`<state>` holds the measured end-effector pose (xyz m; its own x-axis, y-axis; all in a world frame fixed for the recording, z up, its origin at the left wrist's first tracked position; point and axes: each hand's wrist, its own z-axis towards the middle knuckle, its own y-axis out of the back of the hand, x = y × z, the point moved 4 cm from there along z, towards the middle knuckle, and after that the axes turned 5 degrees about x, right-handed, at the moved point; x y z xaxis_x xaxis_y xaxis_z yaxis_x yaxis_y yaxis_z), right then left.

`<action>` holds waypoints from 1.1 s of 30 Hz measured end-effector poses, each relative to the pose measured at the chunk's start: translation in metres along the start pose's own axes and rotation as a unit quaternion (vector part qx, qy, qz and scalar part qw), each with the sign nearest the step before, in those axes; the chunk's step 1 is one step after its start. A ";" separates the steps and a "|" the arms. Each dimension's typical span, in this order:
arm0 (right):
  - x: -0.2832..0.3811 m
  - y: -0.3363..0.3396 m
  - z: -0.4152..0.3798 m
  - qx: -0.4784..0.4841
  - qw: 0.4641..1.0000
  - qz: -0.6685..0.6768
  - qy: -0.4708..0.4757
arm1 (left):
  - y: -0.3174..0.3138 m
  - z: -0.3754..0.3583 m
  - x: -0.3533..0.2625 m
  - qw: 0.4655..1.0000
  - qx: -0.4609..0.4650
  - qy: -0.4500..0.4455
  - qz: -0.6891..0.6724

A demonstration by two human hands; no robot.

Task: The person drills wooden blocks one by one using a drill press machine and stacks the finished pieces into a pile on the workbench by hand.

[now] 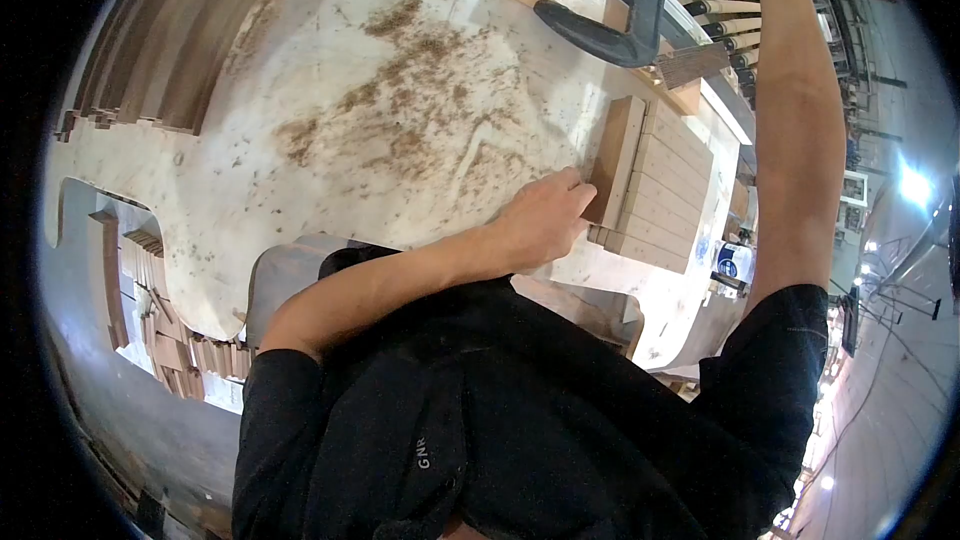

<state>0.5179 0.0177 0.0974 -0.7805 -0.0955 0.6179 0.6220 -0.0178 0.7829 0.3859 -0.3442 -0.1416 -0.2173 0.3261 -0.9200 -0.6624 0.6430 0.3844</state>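
Observation:
My left hand (545, 222) reaches over the pale worktable (330, 200), its fingers curled on the near end of a wooden slat (615, 155) that stands on edge. That slat leans against a flat stack of light wooden slats (665, 195) near the table's right edge. My right arm (795, 140) stretches up along the right side, and its hand is cut off by the top of the frame. My black shirt fills the bottom of the view.
Brown sawdust (410, 80) is scattered over the tabletop. A black clamp-like handle (625, 25) sits on a wooden block at the far edge, beside a row of rounded slats (715, 5). Stacked boards (150, 60) lie at the upper left. More wood pieces (150, 280) are below the table's cut-out.

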 end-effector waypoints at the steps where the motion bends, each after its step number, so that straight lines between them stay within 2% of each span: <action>1: 0.000 0.000 0.000 -0.001 1.000 -0.004 0.001 | 0.000 0.000 0.000 1.000 -0.001 -0.001 0.002; 8: 0.001 -0.007 -0.008 -0.004 1.000 0.007 -0.022 | 0.000 0.001 0.008 1.000 -0.005 0.019 -0.004; 11: -0.006 -0.011 -0.003 -0.008 1.000 0.001 -0.006 | 0.000 0.001 0.003 0.999 0.041 0.008 0.007; 14: -0.009 -0.014 -0.002 -0.013 1.000 0.001 -0.015 | -0.007 0.000 0.002 0.999 0.030 -0.009 0.037; 17: -0.008 -0.015 -0.003 -0.016 1.000 0.014 -0.013 | -0.005 0.003 -0.001 0.996 0.076 0.017 0.041; 29: -0.002 -0.017 -0.013 0.002 1.000 -0.001 0.010 | -0.006 0.004 0.001 0.997 0.071 -0.006 0.026; 33: -0.001 -0.017 -0.009 -0.004 1.000 -0.013 -0.017 | -0.006 0.003 0.001 0.997 0.064 -0.012 0.030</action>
<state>0.5086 0.0096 0.0826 -0.7978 -0.0616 0.5997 0.6020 -0.0276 0.7980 0.3920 -0.3457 -0.1446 -0.2349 0.3826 -0.8936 -0.5519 0.7042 0.4466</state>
